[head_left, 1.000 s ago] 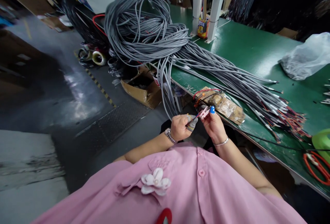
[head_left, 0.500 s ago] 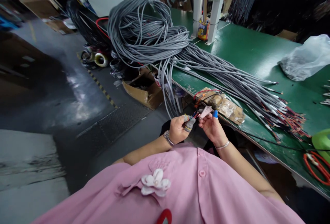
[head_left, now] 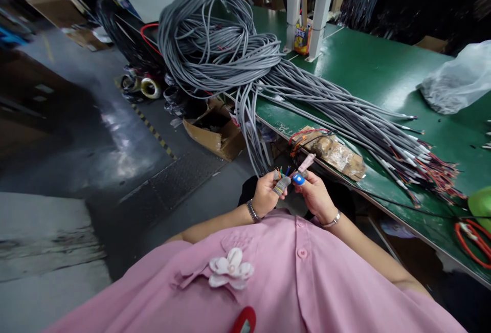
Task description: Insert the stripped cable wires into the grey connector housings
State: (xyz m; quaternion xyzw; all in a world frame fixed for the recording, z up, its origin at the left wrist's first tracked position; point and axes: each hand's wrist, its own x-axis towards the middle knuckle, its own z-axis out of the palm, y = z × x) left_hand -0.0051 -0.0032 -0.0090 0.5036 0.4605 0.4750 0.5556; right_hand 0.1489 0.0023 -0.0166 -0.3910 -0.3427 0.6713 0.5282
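green counter [head_left: 364,72] carries a heap of grey cables [head_left: 230,51] and a taped block [head_left: 333,151]. left hand [head_left: 266,195] pinches coloured wire ends [head_left: 283,172]; right hand [head_left: 314,195] closes on them too, just off the counter edge.

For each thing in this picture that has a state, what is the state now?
left hand: closed on the cable end, fingers taped
cable end: stripped, coloured wires fanned out
right hand: pinching the wires, blue cap on a fingertip
grey cables: lying across the green table, ends stripped
cardboard box: open, on the floor
plastic bag: crumpled, lying flat
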